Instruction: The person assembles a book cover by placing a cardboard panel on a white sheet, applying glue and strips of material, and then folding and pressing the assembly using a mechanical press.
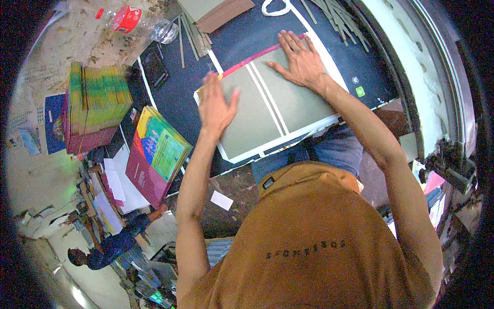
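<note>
Two grey boards (247,114) with a narrow board strip (267,100) between them lie on a white-bordered cover sheet (296,138). A red and magenta folded edge (246,59) runs along their far side. My right hand (302,61) rests flat on the far right part of the boards, fingers stretched to the folded edge and thumb apart. At the far left corner is my left hand (216,105), its fingers extended and somewhat blurred. It is over the left board; whether it touches the board I cannot tell. Neither hand grips anything.
Left of the boards lie a stack of colourful books (159,149), a taller book stack (98,105) and a dark phone (154,69). Farther back are a plastic bottle (136,23), a grey board pile (218,13) and loose board strips (337,20). Another person (110,244) is at lower left.
</note>
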A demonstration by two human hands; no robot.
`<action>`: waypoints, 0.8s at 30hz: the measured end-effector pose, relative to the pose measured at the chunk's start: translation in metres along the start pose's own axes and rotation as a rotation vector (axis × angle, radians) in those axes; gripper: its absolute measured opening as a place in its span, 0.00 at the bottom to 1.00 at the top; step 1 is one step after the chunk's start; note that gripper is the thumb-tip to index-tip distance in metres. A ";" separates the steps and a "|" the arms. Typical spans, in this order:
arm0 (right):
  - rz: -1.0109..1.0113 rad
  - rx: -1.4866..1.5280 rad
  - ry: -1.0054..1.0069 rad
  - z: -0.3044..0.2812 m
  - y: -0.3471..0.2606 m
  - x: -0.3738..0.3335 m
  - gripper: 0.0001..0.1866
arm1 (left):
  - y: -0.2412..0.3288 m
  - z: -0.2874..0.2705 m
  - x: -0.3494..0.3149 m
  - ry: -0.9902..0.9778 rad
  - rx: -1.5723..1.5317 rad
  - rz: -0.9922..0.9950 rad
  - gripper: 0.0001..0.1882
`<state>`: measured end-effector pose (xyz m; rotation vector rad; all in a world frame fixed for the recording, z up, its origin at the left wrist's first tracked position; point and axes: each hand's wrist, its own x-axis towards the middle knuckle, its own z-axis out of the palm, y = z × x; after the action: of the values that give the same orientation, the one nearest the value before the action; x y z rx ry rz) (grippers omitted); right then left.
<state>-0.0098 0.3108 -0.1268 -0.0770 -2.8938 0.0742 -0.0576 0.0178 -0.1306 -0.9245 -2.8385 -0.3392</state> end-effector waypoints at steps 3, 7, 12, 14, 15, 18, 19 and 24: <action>0.021 0.002 -0.013 0.002 -0.031 0.002 0.49 | -0.018 -0.007 -0.028 0.033 0.139 -0.119 0.38; -0.132 0.108 -0.041 0.013 -0.092 0.007 0.48 | -0.013 -0.012 -0.024 0.061 0.231 -0.123 0.35; -0.194 0.232 -0.006 0.010 -0.052 -0.003 0.43 | -0.008 -0.023 -0.020 -0.035 0.270 -0.170 0.33; -0.184 0.203 0.048 0.010 -0.023 -0.014 0.41 | 0.003 -0.030 -0.005 -0.142 0.301 -0.205 0.33; -0.183 0.180 0.040 0.008 -0.023 -0.014 0.40 | 0.005 -0.032 0.002 -0.100 0.223 -0.175 0.33; -0.177 0.144 -0.019 0.002 -0.024 -0.012 0.38 | 0.013 -0.020 0.040 0.028 0.034 -0.016 0.33; -0.175 0.156 -0.061 -0.001 -0.025 -0.012 0.38 | 0.021 -0.011 0.050 0.071 0.004 0.082 0.34; -0.092 0.196 0.035 0.000 -0.025 -0.017 0.42 | 0.051 0.038 0.057 -0.014 -0.054 0.159 0.39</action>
<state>0.0060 0.2844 -0.1292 0.0884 -2.8339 0.3348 -0.0749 0.0995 -0.1470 -1.1586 -2.7575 -0.3925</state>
